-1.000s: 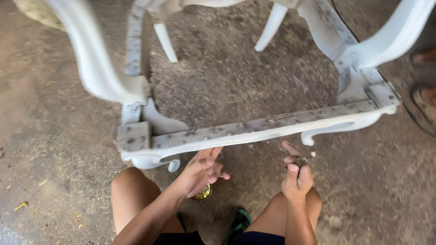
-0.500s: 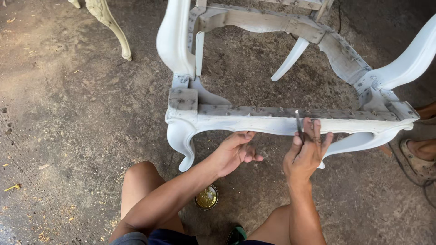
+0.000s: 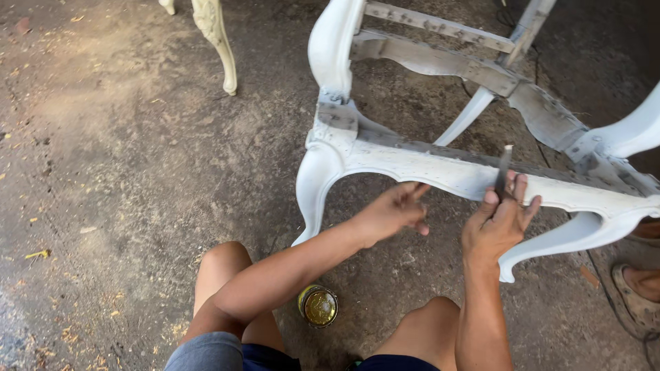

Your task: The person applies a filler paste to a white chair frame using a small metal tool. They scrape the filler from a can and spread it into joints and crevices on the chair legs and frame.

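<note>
A white-primed carved chair frame stands on the ground in front of me, its front rail running from the left leg to the right edge. My left hand reaches up with its fingertips against the underside of that rail, holding nothing. My right hand grips a thin dark flat tool upright, with its blade against the rail's face. Between my bare knees on the ground sits a small open tin with a yellow-brown content.
A cream carved furniture leg stands at the upper left. Another person's sandalled foot is at the right edge. The ground is rough dirty concrete with scattered leaf bits. A dark cable lies near the top.
The view has swung so the chair's left front leg is in sight. Both hands rose to the front rail, and the right hand now holds the tool against it.
</note>
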